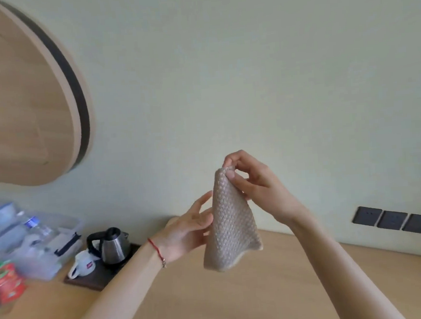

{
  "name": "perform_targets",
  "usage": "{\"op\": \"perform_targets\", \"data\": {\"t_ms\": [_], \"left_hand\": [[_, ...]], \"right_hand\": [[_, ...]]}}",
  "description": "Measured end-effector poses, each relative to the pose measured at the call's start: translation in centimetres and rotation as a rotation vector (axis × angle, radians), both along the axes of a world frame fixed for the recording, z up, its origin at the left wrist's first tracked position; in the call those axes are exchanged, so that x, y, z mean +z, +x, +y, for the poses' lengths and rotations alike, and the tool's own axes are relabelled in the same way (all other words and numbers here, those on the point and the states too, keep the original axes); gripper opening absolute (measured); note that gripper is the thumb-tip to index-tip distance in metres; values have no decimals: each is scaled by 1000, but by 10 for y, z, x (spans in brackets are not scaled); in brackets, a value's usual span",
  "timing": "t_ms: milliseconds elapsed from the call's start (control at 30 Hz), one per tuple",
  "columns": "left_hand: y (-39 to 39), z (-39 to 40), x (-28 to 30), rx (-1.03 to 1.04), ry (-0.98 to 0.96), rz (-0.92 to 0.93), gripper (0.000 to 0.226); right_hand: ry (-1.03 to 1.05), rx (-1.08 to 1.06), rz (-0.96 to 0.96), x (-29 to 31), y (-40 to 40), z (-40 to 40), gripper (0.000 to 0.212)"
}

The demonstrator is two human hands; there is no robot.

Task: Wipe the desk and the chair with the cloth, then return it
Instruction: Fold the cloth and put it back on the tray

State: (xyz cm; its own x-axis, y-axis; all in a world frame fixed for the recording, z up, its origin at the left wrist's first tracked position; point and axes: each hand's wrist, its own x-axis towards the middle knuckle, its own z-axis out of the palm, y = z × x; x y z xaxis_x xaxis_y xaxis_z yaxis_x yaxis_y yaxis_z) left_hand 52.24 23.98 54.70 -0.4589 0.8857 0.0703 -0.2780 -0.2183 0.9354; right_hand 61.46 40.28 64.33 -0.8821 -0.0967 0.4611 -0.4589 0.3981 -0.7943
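right hand pinches cloth top | left hand grips its side — above desk

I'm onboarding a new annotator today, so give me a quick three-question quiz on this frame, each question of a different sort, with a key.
1. True or false: the cloth lies flat on the desk.
2. Which hand pinches the cloth's top corner? A) left hand B) right hand C) neither
3. Fill in: the kettle and the white cup sit on a dark ____.

Key
1. False: it hangs in the air above the desk, held by both hands.
2. B; the left hand holds its side, lower down.
3. tray
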Motion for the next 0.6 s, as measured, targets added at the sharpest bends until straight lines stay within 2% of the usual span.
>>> {"op": "perform_targets", "data": {"t_ms": [100,233,300,400,500,600], "left_hand": [[-34,-21,12,85,-60,174,98],[-72,-52,11,186,-52,179,75],[-93,-73,6,243,-59,146,65],[-130,-109,2,282,-81,112,48],[-178,-148,1,342,-135,146,33],[-236,-188,-9,368,-212,158,36]], "right_hand": [[192,110,-7,15,-43,-15,10],[286,260,8,18,-96,-48,8],[280,239,13,16,-126,-64,9],[188,75,-43,0,-172,-84,19],[40,9,-326,-28,-219,-102,59],[-1,117,-586,-66,-266,-129,64]]}}
